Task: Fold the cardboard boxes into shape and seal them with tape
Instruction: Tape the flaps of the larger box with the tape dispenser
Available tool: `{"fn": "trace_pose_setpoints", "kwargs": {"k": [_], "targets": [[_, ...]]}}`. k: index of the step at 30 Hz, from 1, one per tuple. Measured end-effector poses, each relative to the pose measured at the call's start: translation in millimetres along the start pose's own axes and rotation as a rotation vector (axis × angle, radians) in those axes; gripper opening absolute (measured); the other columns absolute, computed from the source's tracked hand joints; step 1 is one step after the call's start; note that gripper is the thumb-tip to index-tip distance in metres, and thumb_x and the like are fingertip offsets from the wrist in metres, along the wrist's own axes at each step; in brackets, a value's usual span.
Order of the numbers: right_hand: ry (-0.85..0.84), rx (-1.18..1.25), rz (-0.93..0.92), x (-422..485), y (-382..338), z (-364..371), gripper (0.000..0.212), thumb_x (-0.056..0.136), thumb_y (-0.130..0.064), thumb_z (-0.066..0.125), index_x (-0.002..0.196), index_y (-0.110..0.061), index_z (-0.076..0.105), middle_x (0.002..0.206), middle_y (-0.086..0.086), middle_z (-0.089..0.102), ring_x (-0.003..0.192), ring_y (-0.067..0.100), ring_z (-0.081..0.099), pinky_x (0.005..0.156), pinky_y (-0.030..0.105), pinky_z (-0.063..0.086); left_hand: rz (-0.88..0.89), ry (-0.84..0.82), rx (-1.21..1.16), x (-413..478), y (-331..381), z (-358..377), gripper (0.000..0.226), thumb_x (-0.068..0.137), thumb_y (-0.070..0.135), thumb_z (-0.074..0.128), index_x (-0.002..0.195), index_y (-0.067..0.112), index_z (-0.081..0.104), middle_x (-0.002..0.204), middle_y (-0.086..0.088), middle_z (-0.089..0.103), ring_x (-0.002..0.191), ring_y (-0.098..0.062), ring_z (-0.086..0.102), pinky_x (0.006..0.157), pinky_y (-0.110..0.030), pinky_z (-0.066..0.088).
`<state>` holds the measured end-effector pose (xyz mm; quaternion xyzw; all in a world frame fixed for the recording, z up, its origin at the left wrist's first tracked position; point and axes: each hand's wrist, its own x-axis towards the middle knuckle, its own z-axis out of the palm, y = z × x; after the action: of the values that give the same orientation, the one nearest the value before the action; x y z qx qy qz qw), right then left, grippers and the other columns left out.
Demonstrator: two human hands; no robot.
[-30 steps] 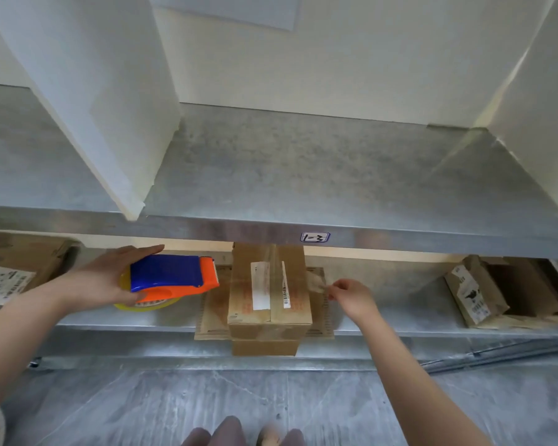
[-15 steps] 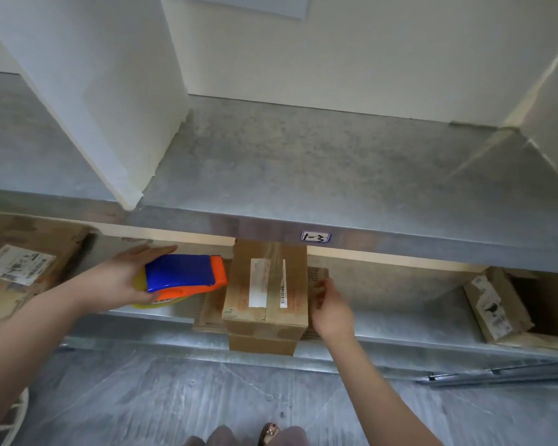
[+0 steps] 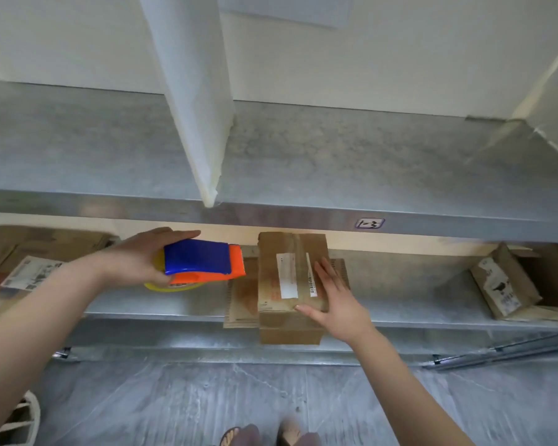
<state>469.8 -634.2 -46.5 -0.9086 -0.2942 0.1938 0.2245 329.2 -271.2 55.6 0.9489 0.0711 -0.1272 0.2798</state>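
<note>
On the lower shelf, taped box long axis running front-to-back, right hand flat on it with straight fingers, left hand gripping tape dispenser, nose pointing right.

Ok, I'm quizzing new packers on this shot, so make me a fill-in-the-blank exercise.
1. The left hand grips a blue and ____ dispenser.
2. The right hand rests on the box, beside its white ____.
3. Under the box lies flattened ____.
Missing: orange; labels; cardboard.

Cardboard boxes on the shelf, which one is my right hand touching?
The middle box with white labels: your right hand lies flat on it. The bird-printed box at right is untouched.
</note>
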Motion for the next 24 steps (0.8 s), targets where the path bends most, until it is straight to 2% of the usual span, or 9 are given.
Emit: {"fn": "trace_pose_setpoints", "kwargs": {"k": [4,7,9,11,16,20,24], "targets": [[0.002,-0.004,-0.003,-1,-6,-4,0.105,0.064,-0.091,0.043,0.151,-0.047,0.004,0.153,-0.038,-0.008,0.147,0.001,0.012,0.111,0.040,0.039,0.042,-0.064,0.037,2,-17,-2,0.081,0.056,0.056,0.067,0.128,0.063,0.029,0.116,0.014,0.048,0.110,-0.006,0.047,0.091,-0.017,0.036],[-0.016,-0.020,0.005,0,-9,-8,0.103,0.064,-0.091,0.044,0.150,-0.049,0.003,0.151,-0.041,-0.009,0.146,0.000,0.014,0.108,0.040,0.041,0.064,-0.107,0.063,0,-28,10,0.075,0.056,0.066,0.059,0.121,0.071,0.023,0.117,0.013,0.047,0.108,-0.005,0.048,0.085,-0.006,0.032],[-0.029,-0.037,0.007,2,-10,-9,0.105,0.063,-0.093,0.042,0.150,-0.049,0.003,0.150,-0.042,-0.011,0.146,0.001,0.017,0.105,0.042,0.045,0.084,-0.092,0.077,0,-33,13,0.072,0.056,0.072,0.054,0.118,0.077,0.018,0.118,0.016,0.046,0.107,-0.004,0.048,0.087,-0.011,0.034],[-0.036,-0.062,0.022,2,-13,-11,0.104,0.064,-0.092,0.043,0.150,-0.048,0.004,0.149,-0.042,-0.011,0.145,0.003,0.021,0.099,0.042,0.049,0.093,-0.080,0.089,1,-36,9,0.072,0.058,0.074,0.053,0.122,0.073,0.019,0.116,0.020,0.045,0.107,-0.004,0.050,0.090,-0.019,0.036],[-0.043,-0.081,0.043,0,-21,-15,0.101,0.067,-0.086,0.047,0.150,-0.049,0.003,0.150,-0.042,-0.009,0.143,0.004,0.025,0.095,0.040,0.052,0.094,-0.091,0.130,7,-42,8,0.081,0.074,0.053,0.069,0.134,0.064,0.016,0.112,0.018,0.044,0.104,-0.006,0.051,0.091,-0.023,0.040],[-0.041,-0.078,0.046,0,-21,-16,0.103,0.063,-0.087,0.047,0.150,-0.049,0.005,0.153,-0.039,-0.007,0.143,0.001,0.023,0.097,0.038,0.050,0.112,-0.109,0.182,8,-42,12,0.081,0.061,0.074,0.049,0.131,0.069,0.008,0.113,0.019,0.043,0.102,-0.008,0.053,0.090,-0.027,0.044],[-0.034,-0.051,0.038,0,-22,-18,0.102,0.065,-0.084,0.050,0.150,-0.050,0.008,0.152,-0.041,-0.006,0.140,-0.003,0.025,0.094,0.033,0.050,0.120,-0.067,0.275,3,-56,1,0.079,0.070,0.060,0.048,0.135,0.067,0.005,0.115,0.020,0.040,0.100,-0.008,0.052,0.087,-0.030,0.047]]}}
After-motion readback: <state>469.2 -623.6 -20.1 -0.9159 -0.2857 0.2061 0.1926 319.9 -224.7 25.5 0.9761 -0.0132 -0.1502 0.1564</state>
